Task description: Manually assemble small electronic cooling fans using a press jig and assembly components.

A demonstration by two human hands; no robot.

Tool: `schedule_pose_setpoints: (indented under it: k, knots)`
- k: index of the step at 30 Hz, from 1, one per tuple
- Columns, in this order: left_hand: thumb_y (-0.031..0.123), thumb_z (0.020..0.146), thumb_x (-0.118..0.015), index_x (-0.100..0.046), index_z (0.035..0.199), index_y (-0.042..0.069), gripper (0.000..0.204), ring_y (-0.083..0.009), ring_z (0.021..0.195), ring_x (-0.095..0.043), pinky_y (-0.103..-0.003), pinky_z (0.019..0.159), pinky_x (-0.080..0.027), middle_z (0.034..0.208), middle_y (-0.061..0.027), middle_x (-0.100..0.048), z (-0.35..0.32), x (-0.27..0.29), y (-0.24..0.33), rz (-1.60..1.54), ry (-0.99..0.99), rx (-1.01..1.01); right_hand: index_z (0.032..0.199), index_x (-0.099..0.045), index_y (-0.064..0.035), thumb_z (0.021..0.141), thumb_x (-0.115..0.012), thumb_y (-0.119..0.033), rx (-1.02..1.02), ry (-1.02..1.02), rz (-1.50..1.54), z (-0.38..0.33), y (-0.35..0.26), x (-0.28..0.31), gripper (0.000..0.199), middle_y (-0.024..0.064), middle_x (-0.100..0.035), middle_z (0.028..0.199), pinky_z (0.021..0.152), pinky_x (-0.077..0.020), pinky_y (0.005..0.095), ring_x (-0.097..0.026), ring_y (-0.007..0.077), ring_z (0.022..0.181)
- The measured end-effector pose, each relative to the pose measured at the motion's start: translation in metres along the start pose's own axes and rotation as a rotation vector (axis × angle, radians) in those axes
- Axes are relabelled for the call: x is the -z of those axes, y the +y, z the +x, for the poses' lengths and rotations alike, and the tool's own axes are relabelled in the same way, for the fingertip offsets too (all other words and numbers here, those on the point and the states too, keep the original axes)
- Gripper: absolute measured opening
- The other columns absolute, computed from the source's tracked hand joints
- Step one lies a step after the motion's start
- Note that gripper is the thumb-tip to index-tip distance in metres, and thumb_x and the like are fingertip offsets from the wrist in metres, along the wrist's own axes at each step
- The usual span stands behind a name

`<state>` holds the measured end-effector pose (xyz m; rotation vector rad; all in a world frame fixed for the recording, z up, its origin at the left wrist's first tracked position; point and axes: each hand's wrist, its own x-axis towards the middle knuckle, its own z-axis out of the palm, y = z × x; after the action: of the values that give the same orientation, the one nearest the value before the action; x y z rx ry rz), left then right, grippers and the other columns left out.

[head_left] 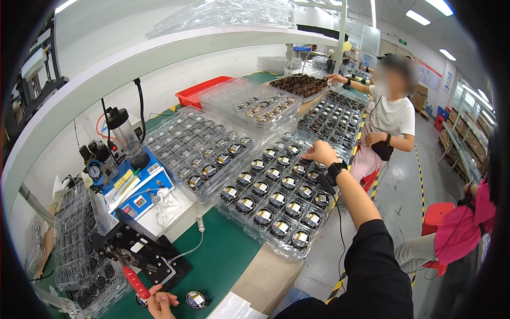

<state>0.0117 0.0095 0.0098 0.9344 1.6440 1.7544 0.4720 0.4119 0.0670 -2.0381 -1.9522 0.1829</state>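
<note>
My right hand reaches out over a clear plastic tray holding rows of round black parts with yellow labels. Its fingers point down and touch a part near the tray's far right side; nothing shows in its grasp. A black watch sits on that wrist, and a thin cable hangs from it. My left hand is low at the bench's front edge, beside the red handle of a toggle clamp on a black fixture. One loose round part lies just right of it on the green mat. Its grip is unclear.
More clear trays of parts fill the bench beyond. A blue control box with a gauge stands at left, a red bin behind. A seated person in white reaches to a tray of brown parts. Another person in pink sits at right beside a red stool.
</note>
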Motion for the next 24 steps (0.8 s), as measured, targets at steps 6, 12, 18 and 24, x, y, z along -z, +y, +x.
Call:
schedule_pose_setpoints:
  k: [6,12,18,24]
  knots:
    - [0.01,0.093,-0.045,-0.049,0.114,0.001,0.023,-0.0092,0.062,-0.049,-0.021,0.056,-0.039,0.074,-0.0052,-0.055,-0.003,-0.006,-0.001,-0.048,-0.05,0.022,0.087,-0.069,-0.0076,0.075,-0.073,-0.039,0.035,0.105,-0.015,-0.011,-0.001,-0.014,0.033,0.0155,-0.068,0.092,0.074,-0.0513,0.0432,-0.065,0.0332,0.087]
    - [0.008,0.093,-0.047,-0.052,0.112,0.002,0.021,-0.0097,0.064,-0.053,-0.022,0.059,-0.043,0.076,-0.0045,-0.059,-0.007,0.002,0.0,-0.005,-0.118,-0.006,0.094,-0.064,-0.0054,0.085,-0.063,-0.033,0.305,0.183,-0.127,-0.003,0.011,-0.034,0.029,0.0192,-0.065,0.09,0.072,-0.0484,0.0467,-0.062,0.0375,0.086]
    - [0.007,0.093,-0.052,-0.057,0.109,0.004,0.017,-0.0094,0.075,-0.06,-0.023,0.068,-0.048,0.085,-0.006,-0.066,0.007,0.009,-0.005,-0.004,-0.255,0.016,0.104,-0.062,-0.0082,0.087,-0.06,-0.03,0.412,0.206,-0.234,-0.008,0.035,-0.018,0.028,0.0153,-0.065,0.092,0.073,-0.0486,0.0451,-0.061,0.036,0.088]
    - [0.008,0.091,-0.056,-0.059,0.106,0.004,0.016,-0.007,0.075,-0.059,-0.022,0.067,-0.047,0.089,-0.0045,-0.067,0.002,0.014,0.003,0.16,-0.316,0.028,0.106,-0.06,-0.0098,0.086,-0.061,-0.029,0.297,0.109,-0.273,-0.006,0.017,-0.023,0.028,0.0165,-0.065,0.094,0.074,-0.0487,0.0452,-0.062,0.0358,0.09]
